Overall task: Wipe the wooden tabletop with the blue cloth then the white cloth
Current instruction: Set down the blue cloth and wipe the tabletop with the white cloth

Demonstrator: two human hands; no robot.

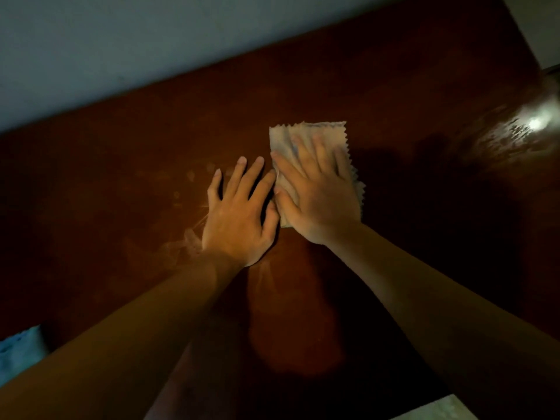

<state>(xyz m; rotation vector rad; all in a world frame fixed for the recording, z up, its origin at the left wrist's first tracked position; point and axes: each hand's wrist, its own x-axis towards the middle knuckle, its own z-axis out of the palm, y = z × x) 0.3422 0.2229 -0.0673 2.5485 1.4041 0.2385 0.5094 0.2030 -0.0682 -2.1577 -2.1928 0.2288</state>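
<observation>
White cloth [306,140] flat under straight right hand [318,195] fingers [321,153]; left hand [239,213] splayed on tabletop [121,177] beside it.

One head-worn wide-angle view looks steeply down and forward from close above the hands, both forearms reaching in from the bottom edge. The table [394,86] runs tilted past the hands to a wall [121,40] beyond.

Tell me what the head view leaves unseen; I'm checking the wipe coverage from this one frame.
- Blue cloth: cut off by the left edge.
- White cloth: near half hidden under the right hand.
- Tabletop: dim light hides streaks; glare at right; wood under the left hand and both forearms is covered.
</observation>
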